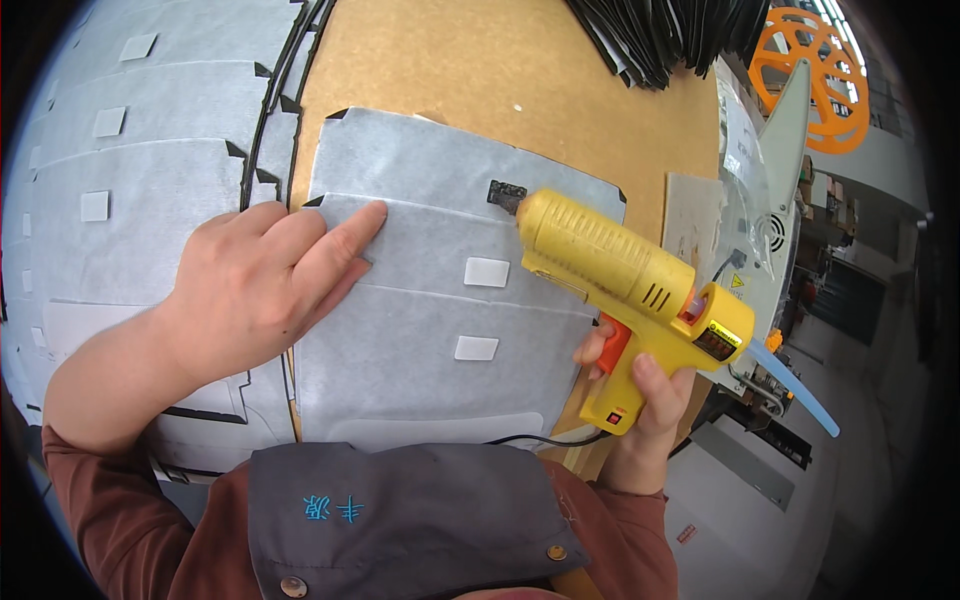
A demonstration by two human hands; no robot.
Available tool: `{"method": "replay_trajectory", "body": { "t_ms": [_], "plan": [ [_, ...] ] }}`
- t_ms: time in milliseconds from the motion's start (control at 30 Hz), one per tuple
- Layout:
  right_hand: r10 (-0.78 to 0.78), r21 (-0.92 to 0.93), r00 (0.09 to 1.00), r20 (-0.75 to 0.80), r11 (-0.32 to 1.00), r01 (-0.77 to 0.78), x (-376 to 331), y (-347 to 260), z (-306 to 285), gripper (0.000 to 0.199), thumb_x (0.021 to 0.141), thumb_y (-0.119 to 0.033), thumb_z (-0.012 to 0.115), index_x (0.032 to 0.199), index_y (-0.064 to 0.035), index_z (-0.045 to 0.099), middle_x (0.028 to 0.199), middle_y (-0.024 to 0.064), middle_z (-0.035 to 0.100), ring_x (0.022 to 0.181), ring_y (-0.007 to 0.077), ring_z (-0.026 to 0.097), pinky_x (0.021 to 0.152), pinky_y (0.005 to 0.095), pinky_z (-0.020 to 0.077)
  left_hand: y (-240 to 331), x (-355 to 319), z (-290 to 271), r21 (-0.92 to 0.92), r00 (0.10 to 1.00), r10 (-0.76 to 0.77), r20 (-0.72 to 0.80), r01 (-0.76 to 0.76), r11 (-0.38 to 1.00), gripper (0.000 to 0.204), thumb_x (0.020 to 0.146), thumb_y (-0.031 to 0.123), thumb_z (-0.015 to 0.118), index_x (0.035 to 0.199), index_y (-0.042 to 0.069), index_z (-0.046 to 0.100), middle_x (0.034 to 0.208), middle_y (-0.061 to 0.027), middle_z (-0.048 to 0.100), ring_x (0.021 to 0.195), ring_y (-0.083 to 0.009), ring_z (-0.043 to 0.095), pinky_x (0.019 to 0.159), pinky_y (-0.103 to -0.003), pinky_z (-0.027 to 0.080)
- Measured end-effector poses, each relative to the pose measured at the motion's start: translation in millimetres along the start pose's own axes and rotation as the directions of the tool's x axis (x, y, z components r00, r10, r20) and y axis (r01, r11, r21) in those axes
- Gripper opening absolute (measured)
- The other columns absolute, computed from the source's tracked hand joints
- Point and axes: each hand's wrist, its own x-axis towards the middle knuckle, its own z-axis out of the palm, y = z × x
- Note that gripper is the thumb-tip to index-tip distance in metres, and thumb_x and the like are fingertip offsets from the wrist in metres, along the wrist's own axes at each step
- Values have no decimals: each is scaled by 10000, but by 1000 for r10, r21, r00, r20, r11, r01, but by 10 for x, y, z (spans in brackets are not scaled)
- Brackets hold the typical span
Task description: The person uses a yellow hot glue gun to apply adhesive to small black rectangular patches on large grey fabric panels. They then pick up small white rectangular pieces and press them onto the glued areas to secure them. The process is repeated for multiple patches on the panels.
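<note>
My right hand is wrapped round the handle of a yellow hot glue gun, with fingers at its orange trigger. A translucent bluish glue stick sticks out of its back. The nozzle end is beside a dark rectangular patch on the uppermost of several overlapping pale grey fabric sheets. My left hand rests on the left part of these sheets, its index finger stretched out near a sheet's edge and nothing visibly held. Lower sheets carry small white rectangular pads.
More overlapping sheets with white pads and black corners cover the left side. Beneath lies a brown board. Black strips are bunched at the far edge. A grey machine and an orange wheel stand at right. A black cord trails from the glue gun.
</note>
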Motion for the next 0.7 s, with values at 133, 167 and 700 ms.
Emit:
{"method": "replay_trajectory", "body": {
  "t_ms": [133,167,700],
  "plan": [
    [7,-61,994,-109,998,-13,-9,19,57,640,773,-303,659,1234,103,476,950,191,631,763,274,684,575,280,521,4,14,7,-3,1000,4,-2,-4,1000,552,718,110,773,1238,43,603,654,-1,439,545,-148,461,473,-289,381],
    [11,-65,995,-104,998,-18,-9,19,51,638,774,-302,658,1232,104,478,949,191,632,763,274,685,577,280,521,2,11,9,-5,1000,2,-4,-2,1000,551,718,108,773,1238,42,602,654,-1,440,545,-148,461,473,-288,381],
    [-36,35,994,-101,999,40,-66,19,-96,587,820,-240,636,1283,75,460,1003,204,628,817,266,679,623,297,532,4,23,4,-17,1000,0,-24,0,1000,538,725,99,767,1235,47,604,655,-3,446,544,-156,463,481,-295,384]
  ]
}}
